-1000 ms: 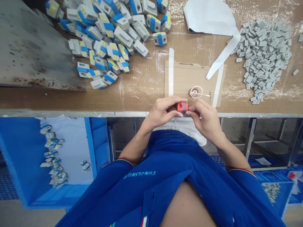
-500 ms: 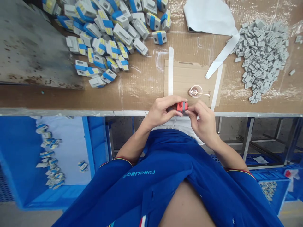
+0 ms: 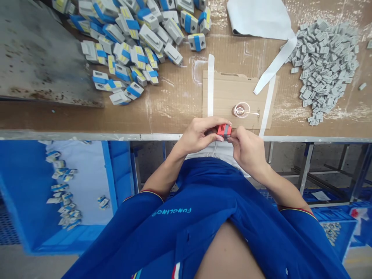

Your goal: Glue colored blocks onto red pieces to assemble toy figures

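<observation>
A small red block with a grey band (image 3: 224, 131) is held over the table's front edge. My left hand (image 3: 200, 135) is closed around its left side, thumb below and index finger above. My right hand (image 3: 249, 149) is closed with its fingertips pressed at the block's right side; whether they pinch a separate small part there is hidden. Just beyond the hands, a small clear cup (image 3: 241, 110) with a thin white stick across it stands on a taped cardboard sheet (image 3: 226, 91).
White blocks with blue and yellow bands (image 3: 139, 58) are heaped at the back left, beside a stained metal box (image 3: 43, 58). Small grey pieces (image 3: 325, 69) are piled at the right, near a white cloth (image 3: 258, 19). A blue crate (image 3: 26, 193) sits below the table edge.
The right hand's fingers have curled in tighter at the block, and its wrist has turned slightly. The block has tilted a little in the left hand. The view has shifted slightly.
</observation>
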`<action>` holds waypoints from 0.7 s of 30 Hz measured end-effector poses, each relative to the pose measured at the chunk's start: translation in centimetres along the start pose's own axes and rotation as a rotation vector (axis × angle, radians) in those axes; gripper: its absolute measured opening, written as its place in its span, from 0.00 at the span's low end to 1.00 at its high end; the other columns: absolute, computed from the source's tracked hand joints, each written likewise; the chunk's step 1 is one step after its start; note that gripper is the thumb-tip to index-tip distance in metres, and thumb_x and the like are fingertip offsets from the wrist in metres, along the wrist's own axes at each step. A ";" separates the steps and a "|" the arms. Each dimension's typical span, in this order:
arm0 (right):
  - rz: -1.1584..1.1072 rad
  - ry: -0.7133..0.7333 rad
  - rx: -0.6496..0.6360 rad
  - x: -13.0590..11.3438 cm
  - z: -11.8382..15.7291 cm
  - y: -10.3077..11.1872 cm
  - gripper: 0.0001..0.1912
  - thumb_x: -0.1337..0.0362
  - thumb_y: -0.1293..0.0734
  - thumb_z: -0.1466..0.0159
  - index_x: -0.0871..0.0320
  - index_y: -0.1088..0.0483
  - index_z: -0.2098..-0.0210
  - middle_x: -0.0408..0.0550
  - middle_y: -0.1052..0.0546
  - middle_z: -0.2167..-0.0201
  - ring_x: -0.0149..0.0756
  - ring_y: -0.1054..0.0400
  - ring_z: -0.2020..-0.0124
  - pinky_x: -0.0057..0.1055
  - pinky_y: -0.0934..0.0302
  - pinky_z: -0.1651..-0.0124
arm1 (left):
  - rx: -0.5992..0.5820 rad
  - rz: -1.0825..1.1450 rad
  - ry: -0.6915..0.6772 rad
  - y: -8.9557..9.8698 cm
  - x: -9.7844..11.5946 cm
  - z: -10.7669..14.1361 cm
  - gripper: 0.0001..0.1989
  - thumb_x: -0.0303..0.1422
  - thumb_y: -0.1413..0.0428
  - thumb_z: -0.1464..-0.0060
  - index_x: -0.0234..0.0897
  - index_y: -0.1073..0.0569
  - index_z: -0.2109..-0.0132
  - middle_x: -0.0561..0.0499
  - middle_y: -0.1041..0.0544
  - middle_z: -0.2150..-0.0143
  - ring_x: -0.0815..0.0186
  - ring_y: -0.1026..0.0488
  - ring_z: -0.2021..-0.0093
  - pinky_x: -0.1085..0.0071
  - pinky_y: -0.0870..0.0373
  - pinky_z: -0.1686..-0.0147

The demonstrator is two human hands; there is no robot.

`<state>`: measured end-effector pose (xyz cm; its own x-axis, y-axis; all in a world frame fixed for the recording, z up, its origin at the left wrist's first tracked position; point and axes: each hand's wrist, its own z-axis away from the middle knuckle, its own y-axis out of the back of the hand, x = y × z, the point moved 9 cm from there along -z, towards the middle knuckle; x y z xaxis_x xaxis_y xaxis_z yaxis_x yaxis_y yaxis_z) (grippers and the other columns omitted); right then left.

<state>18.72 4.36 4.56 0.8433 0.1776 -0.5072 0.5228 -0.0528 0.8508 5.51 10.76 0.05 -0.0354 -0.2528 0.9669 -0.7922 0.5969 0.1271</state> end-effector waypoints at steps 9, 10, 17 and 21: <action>-0.036 -0.156 -0.051 0.9 -0.2 -0.4 0.09 0.69 0.38 0.30 0.50 0.37 0.66 0.43 0.22 0.75 0.39 0.31 0.76 0.33 0.53 0.71 | 0.018 -0.034 0.010 -0.1 -0.5 0.1 0.24 0.51 0.32 0.35 0.38 0.15 0.42 0.42 0.10 0.51 0.63 0.15 0.58 0.70 0.22 0.57; -0.057 -0.151 -0.053 0.9 -0.1 -0.2 0.09 0.69 0.38 0.29 0.50 0.36 0.66 0.44 0.21 0.74 0.39 0.30 0.75 0.33 0.52 0.71 | 0.018 -0.035 0.015 -0.1 -0.6 0.2 0.25 0.51 0.32 0.36 0.38 0.15 0.42 0.42 0.10 0.51 0.63 0.15 0.58 0.70 0.22 0.58; -0.127 -0.005 -0.099 0.4 0.2 1.0 0.08 0.64 0.34 0.25 0.52 0.30 0.63 0.45 0.17 0.71 0.35 0.27 0.74 0.30 0.42 0.69 | -0.050 0.048 0.028 -0.7 -0.5 0.0 0.26 0.49 0.29 0.38 0.40 0.16 0.39 0.43 0.10 0.50 0.63 0.14 0.57 0.71 0.18 0.56; -0.196 -0.006 -0.085 0.7 -0.1 1.0 0.09 0.66 0.32 0.28 0.52 0.31 0.66 0.41 0.21 0.75 0.32 0.30 0.77 0.28 0.42 0.71 | -0.057 0.013 0.032 -0.7 -0.3 -0.1 0.24 0.47 0.30 0.37 0.39 0.15 0.41 0.44 0.10 0.52 0.64 0.15 0.58 0.72 0.19 0.57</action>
<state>19.80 4.49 5.07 0.7276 0.1700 -0.6646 0.6647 0.0650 0.7443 6.09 10.51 -0.35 -0.0255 -0.2206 0.9750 -0.7559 0.6425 0.1256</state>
